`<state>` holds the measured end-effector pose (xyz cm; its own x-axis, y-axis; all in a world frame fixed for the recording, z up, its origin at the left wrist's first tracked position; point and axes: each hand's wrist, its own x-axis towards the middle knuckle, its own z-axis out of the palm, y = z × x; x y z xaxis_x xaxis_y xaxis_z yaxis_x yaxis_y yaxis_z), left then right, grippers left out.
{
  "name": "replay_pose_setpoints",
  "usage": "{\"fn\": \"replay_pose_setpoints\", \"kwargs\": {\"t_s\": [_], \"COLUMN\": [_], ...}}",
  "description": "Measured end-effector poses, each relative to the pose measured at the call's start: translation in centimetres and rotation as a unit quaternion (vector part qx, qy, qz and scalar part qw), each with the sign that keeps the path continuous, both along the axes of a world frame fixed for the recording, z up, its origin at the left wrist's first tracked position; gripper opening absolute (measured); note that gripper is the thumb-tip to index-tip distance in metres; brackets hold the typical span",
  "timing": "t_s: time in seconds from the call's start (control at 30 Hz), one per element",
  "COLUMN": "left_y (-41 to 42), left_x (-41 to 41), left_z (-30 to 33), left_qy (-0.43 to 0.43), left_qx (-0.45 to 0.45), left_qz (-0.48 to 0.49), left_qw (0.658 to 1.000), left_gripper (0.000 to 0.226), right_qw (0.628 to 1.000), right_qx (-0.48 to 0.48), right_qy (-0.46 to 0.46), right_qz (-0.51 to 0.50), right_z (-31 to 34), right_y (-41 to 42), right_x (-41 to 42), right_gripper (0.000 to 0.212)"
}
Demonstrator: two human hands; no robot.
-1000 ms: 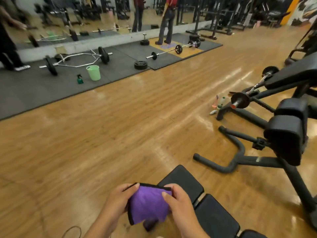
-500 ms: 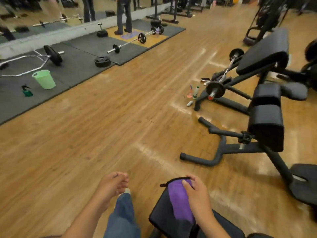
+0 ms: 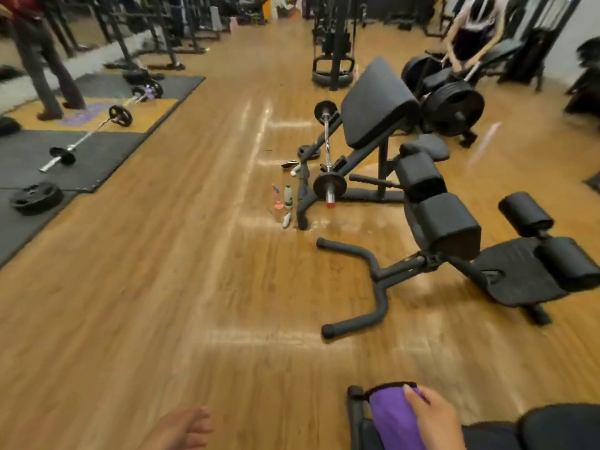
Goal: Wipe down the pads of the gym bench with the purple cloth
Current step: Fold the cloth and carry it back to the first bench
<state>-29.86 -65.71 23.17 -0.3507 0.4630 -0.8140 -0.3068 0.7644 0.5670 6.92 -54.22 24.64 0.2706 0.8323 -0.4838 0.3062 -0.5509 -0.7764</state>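
Purple cloth (image 3: 394,417) under right hand (image 3: 436,420)

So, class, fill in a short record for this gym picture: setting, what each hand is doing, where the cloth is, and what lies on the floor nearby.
setting: gym with a wooden floor
right hand: right hand presses flat on the purple cloth
left hand: left hand hangs free over the floor, holds nothing
cloth: spread on the end pad of the gym bench
bench pads: another black pad to the right of the hand
floor nearby: small bottles beside the preacher curl bench
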Motion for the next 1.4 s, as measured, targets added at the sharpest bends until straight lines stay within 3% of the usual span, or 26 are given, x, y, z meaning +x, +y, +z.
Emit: {"fn": "replay_pose_setpoints", "kwargs": {"t_s": [0.17,0.27,0.5,0.63,0.8,0.93,1.1,1.23,1.3,1.4], "left_y": [6.7,13.0,27.5,36.2,47.5,55.1,61.7,64.0,64.0,64.3], "left_x": [-2.8,-1.4,-0.3,0.0,3.6,9.7,18.9,25.9,28.1,29.9], "left_z": [-1.6,-1.1,-0.7,0.2,1.3,0.8,-1.2,-1.5,-1.8,-2.6], "left_qy": [-0.005,-0.033,-0.029,0.010,0.021,-0.002,-0.025,-0.079,-0.116,-0.198], "left_qx": [-0.064,-0.029,0.007,0.006,0.033,0.022,0.010,0.005,0.002,-0.038], "left_qz": [-0.038,-0.106,-0.212,-0.242,-0.307,-0.397,-0.552,-0.641,-0.669,-0.652], "left_qw": [0.997,0.993,0.977,0.970,0.951,0.917,0.834,0.764,0.735,0.731], "left_gripper": [0.021,0.020,0.017,0.016,0.020,0.020,0.020,0.012,0.025,0.032], "right_qw": [0.992,0.989,0.981,0.984,0.966,0.947,0.920,0.859,0.812,0.742], "right_qx": [-0.007,-0.021,0.003,0.040,0.059,0.030,-0.008,0.005,0.034,0.061], "right_qy": [0.028,0.015,0.005,0.027,0.035,0.040,0.086,0.194,0.266,0.366], "right_qz": [-0.124,-0.146,-0.196,-0.172,-0.250,-0.318,-0.382,-0.473,-0.518,-0.558], "right_z": [-0.4,-1.2,-2.6,-2.5,-2.5,-3.2,-3.2,-1.2,-0.2,-0.4], "right_y": [-0.3,1.2,14.0,23.3,31.0,34.0,37.0,38.9,39.7,40.5], "right_x": [0.6,0.1,-3.0,-2.8,-0.7,0.8,2.2,2.7,2.6,2.7], "right_gripper": [0.019,0.025,0.014,0.021,0.024,0.018,0.011,0.007,0.009,0.024]}}
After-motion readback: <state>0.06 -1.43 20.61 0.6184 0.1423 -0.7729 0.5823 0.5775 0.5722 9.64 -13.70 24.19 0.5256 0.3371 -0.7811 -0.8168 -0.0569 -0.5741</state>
